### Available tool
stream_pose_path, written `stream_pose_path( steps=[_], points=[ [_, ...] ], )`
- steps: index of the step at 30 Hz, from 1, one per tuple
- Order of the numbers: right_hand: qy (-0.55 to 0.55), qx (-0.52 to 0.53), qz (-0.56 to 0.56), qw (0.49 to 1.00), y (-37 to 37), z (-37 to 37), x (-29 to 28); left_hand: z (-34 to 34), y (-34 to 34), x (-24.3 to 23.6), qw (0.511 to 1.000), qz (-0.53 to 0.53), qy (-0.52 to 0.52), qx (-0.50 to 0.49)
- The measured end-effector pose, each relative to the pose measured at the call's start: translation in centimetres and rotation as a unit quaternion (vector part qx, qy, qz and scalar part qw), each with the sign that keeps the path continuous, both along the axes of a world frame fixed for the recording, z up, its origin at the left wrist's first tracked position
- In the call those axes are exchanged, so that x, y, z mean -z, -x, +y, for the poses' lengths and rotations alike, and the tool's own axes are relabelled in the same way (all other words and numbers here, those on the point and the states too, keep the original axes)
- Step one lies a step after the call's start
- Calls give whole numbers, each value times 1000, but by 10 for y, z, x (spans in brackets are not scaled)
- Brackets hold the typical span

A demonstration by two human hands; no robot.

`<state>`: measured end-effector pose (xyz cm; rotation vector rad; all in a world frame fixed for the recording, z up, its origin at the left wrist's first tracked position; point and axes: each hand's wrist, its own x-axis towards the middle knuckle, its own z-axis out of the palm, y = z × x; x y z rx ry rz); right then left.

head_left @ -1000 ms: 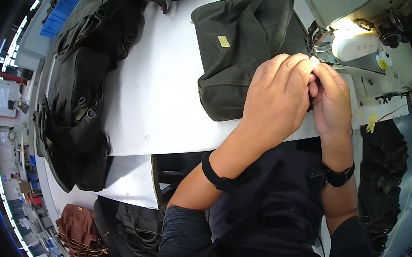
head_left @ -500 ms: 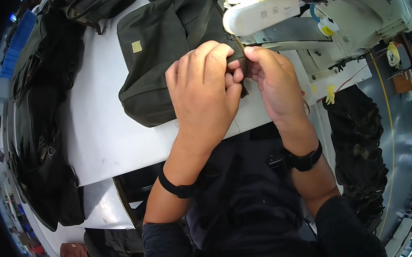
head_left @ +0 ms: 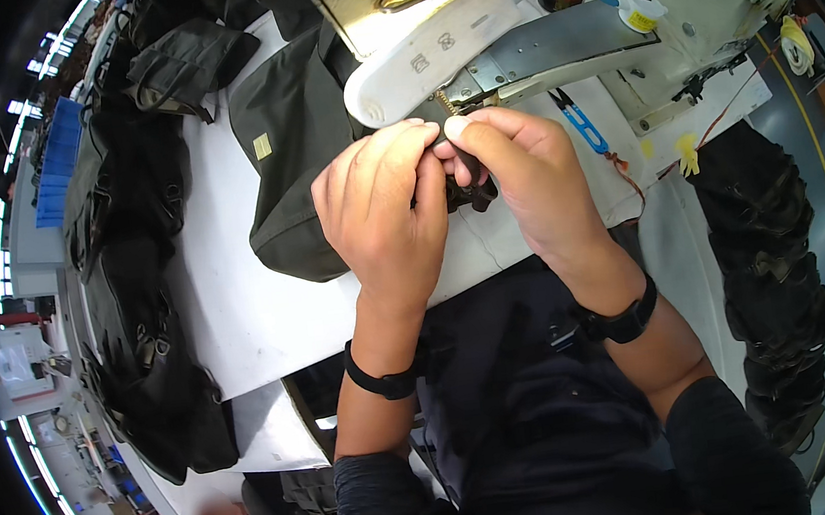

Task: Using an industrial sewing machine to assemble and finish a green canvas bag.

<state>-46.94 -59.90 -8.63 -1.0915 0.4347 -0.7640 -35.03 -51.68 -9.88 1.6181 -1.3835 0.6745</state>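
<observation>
A dark olive fabric bag [head_left: 291,205] with a small pale label [head_left: 262,147] lies on the white worktable, its far right part under the sewing machine. My left hand [head_left: 377,206] is closed on the bag's near right edge, thumb and fingertips pressed together. Just beside it, my right hand [head_left: 532,169] pinches the same edge between thumb and fingers. A short stretch of brass-coloured zipper [head_left: 447,103] shows beyond my fingertips, next to the machine's metal arm [head_left: 557,51]. The fabric inside my grips is mostly hidden by my fingers.
The sewing machine's white rounded cover [head_left: 427,60] overhangs the bag. Blue-handled thread snips [head_left: 581,124] lie right of my right hand. Dark bags [head_left: 139,286] line the table's left side, and more dark bags [head_left: 766,271] are stacked at the right.
The view has shifted and turned. Both hands, still gripping the bag's edge, sit farther right along the machine's arm. The blue snips, hidden before, now show.
</observation>
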Motion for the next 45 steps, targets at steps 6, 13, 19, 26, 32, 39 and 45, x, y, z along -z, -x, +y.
stream_pose_path(
  steps=[6,13,19,26,32,39,45],
  points=[
    [-30,33,-20,999,-6,6,1,1,-6,0,1000,-10,10,28],
    [-41,28,-13,999,-11,-1,-4,-5,-13,3,1000,12,11,27],
    [-24,22,17,999,-7,-6,-5,-10,-17,3,999,12,6,29],
    [138,-26,135,981,11,-22,-10,-16,-25,0,1000,18,-1,15],
    [162,-5,141,977,13,-19,-5,-26,-27,3,998,-7,52,40],
    [231,197,64,951,15,9,16,-25,-23,4,999,32,28,14],
    [353,263,157,884,79,-21,21,-30,-31,2,994,-9,78,70]
  ],
)
